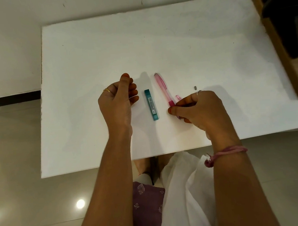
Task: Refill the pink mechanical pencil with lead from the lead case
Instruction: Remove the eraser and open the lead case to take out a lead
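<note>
Two hands work over the white surface [92, 67]: I see my right hand [200, 109] pinching the near tip of the pink mechanical pencil [163, 89], which lies flat. My left hand [116, 101] hovers with fingers loosely curled, holding nothing. The teal lead case [151, 104] lies between them, just left of the pencil.

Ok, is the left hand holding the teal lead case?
No, the lead case lies flat on the white table, apart from the left hand, whose fingers curl beside it.
</note>
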